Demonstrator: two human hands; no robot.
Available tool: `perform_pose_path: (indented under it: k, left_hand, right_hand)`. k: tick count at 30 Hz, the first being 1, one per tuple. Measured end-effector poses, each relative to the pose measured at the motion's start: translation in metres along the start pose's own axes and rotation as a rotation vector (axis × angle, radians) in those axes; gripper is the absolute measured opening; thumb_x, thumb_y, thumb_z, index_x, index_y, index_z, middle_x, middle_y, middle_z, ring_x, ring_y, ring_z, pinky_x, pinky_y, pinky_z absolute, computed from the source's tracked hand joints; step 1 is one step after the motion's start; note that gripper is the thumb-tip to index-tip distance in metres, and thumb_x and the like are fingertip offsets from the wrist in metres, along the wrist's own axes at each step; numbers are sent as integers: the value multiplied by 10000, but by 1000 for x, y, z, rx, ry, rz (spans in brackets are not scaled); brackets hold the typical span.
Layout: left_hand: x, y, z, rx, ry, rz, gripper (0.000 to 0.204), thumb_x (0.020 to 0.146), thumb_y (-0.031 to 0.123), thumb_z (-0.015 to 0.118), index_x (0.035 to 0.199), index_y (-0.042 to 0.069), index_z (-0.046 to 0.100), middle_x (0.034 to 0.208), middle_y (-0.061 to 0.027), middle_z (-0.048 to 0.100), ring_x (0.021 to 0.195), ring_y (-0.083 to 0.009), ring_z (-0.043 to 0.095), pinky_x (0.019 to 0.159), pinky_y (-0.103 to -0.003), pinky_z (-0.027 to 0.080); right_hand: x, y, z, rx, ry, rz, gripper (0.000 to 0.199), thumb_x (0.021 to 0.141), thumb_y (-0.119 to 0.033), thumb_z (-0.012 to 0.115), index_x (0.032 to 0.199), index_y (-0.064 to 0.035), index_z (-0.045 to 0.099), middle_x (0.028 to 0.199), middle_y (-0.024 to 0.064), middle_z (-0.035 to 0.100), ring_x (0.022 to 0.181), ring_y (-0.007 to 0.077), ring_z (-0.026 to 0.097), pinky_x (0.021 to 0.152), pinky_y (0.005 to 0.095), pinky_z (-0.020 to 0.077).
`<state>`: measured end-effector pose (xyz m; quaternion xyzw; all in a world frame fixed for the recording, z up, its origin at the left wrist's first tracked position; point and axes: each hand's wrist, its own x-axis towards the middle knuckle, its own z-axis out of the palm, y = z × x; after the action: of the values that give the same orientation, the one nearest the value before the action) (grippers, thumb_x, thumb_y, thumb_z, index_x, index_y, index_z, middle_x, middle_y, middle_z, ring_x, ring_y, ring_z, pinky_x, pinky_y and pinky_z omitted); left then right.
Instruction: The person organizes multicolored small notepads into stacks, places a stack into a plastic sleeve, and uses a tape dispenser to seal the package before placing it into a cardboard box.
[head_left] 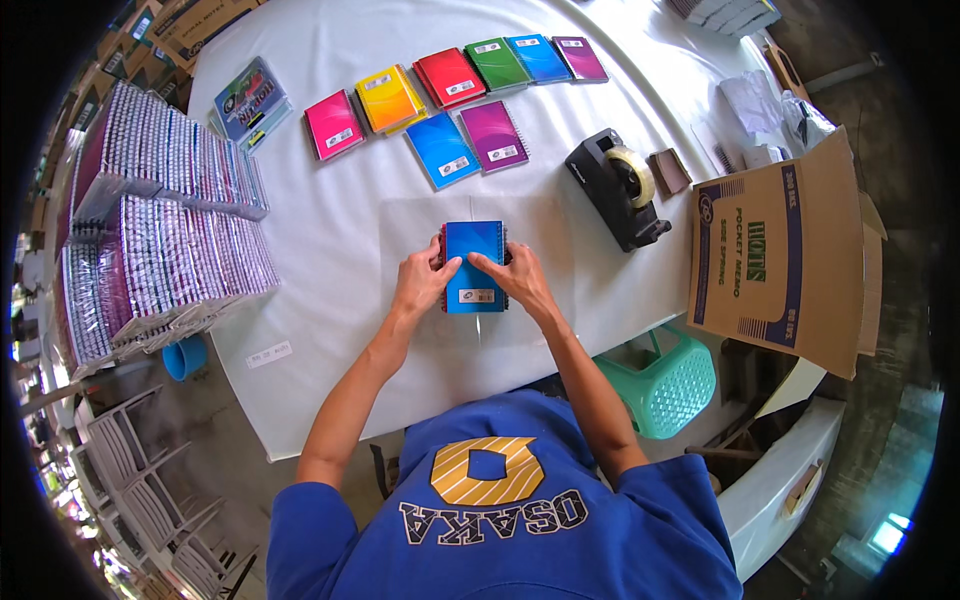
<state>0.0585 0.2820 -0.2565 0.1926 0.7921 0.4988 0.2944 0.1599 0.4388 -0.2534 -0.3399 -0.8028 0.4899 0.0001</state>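
Head view, looking down over a blue shirt. Both forearms come up from the lower edge and meet at a small stack of spiral notebooks (pixel 475 266), blue cover on top, lying on a sheet of clear film (pixel 400 225) on the white worktop (pixel 320 300).

Left hand (pixel 425 280): fingers curled around the stack's left edge, thumb laid on the blue cover. Right hand (pixel 515 280): fingers flat on the cover's right half, thumb and forefinger reaching toward its middle. Neither hand is spread; both press on the stack from opposite sides, probably to keep the covers squared up on the film. Whether the film is being gripped, I cannot tell.

Right of the right hand, near: a black tape dispenser (pixel 618 190) with its roll facing the person, within easy reach. Further right, an open cardboard carton (pixel 780 250) standing at the worktop edge; below it a green plastic basket (pixel 660 385) on the floor.

Beyond the hands: loose notebooks fanned in a row (pixel 450 85), pink, yellow, red, green, blue, purple, covers up, one of each colour showing, likely laid out for picking.

Far left of the left hand: wrapped bundles of notebooks (pixel 160 230), stacked in blocks.

Surface: white cloth, lightly creased. Room: bare concrete floor, stacked plastic chairs (pixel 150 480) lower left.
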Motion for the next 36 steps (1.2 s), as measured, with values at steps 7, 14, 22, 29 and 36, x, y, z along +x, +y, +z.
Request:
perform_pose_path:
  k: [7,14,22,29,36]
  left_hand:
    - [3,-16,-1,63,-3,-31,566,826,243,701,1288,-25,512,900,-150,710,855,-192,698,765,-314,539]
    - [-14,-25,-20,289,189,215,556,870,244,651,1356,47,468,1205,-143,604,1116,-306,580,919,-367,471]
    - [-40,-60,-17,937,90,493,503,918,274,569,1396,164,459,1533,-46,271,1424,-343,188,1093,-615,180]
    - [-64,-64,6,961,208,349,504,934,276,540,1413,158,436,1540,-24,263,1426,-340,186,1110,-596,137]
    - [-65,-63,4,972,199,336,520,927,274,549,1417,151,426,1537,-21,270,1433,-334,165,1114,-598,112]
  right_hand:
    - [-15,-9,8,-318,126,-92,651,763,-531,706,958,85,624,963,253,577,915,348,579,771,444,478]
    - [-44,55,-33,-432,570,-27,489,772,-354,750,1017,42,600,1110,237,514,994,375,540,849,438,452]
    - [-48,88,-58,-408,378,195,283,703,-244,778,758,-3,640,977,173,581,959,352,562,784,434,454]
    - [-33,91,-67,-265,391,182,272,681,-232,780,714,7,655,837,162,608,767,321,602,676,408,480]
    - [-46,84,-52,-431,591,-68,103,715,-43,707,799,-2,663,890,144,595,808,346,602,697,441,482]
